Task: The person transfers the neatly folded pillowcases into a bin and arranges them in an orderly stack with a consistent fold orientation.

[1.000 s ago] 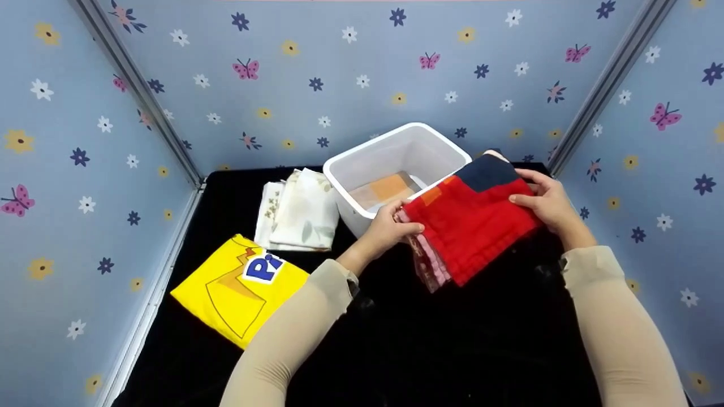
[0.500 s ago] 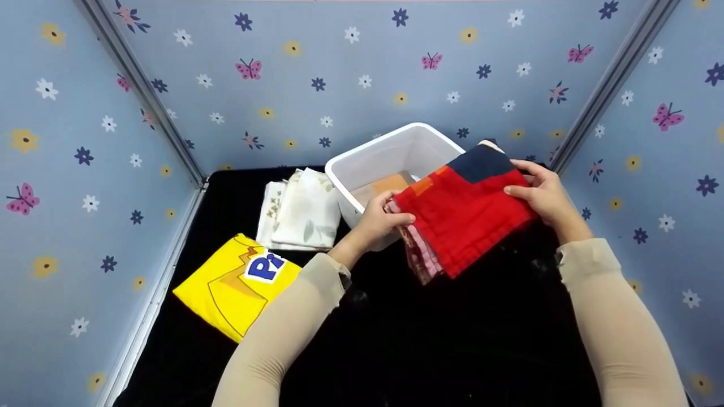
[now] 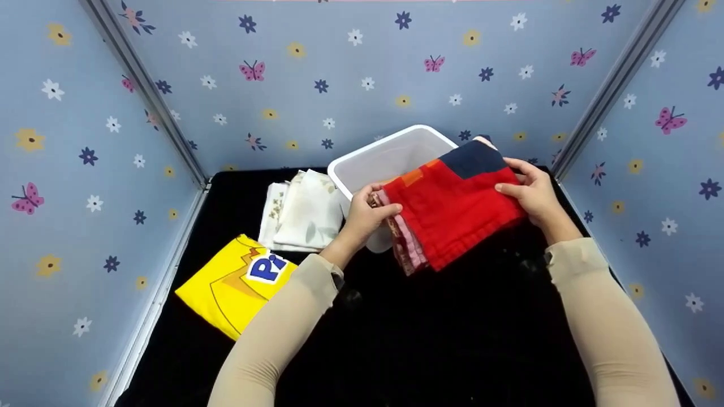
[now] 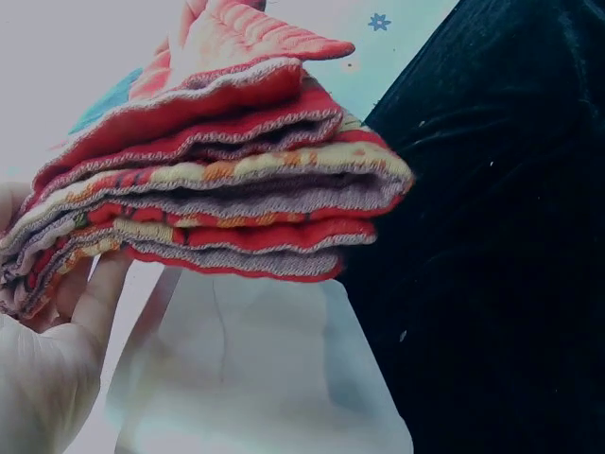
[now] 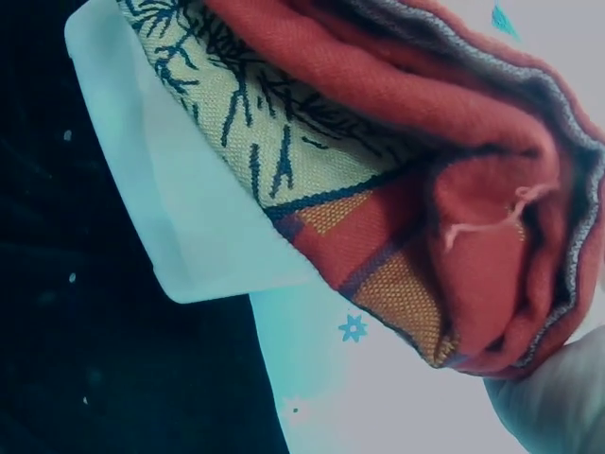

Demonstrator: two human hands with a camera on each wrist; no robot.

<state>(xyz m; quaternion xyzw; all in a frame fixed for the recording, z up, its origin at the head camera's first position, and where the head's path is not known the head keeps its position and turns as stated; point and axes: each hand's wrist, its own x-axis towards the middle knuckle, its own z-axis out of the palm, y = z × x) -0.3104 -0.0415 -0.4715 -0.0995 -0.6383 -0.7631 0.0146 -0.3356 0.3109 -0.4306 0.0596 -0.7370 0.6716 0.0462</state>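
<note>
One folded red cloth (image 3: 452, 217) is pinched at opposite edges; left hand (image 3: 362, 217) nearly closed; right hand (image 3: 534, 195) likewise.

Head view: from above, facing forward and down across black surface (image 3: 452, 339), farthest back. Wrist views: close, each facing folded cloth (image 3: 452, 209) from its own side. All three share cloth, white bin (image 3: 390, 158).

Folded cloth (image 3: 458, 209) red, with navy block, orange patches and a cream area of dark branching lines. Bin (image 3: 390, 159) plain white; flat cloth (image 3: 229, 285) yellow, blue lettering on white; stacked cloth (image 3: 308, 209) white, grey-green leaf print. Wall (image 3: 362, 59) pale blue, scattered flowers, pink butterflies.
</note>
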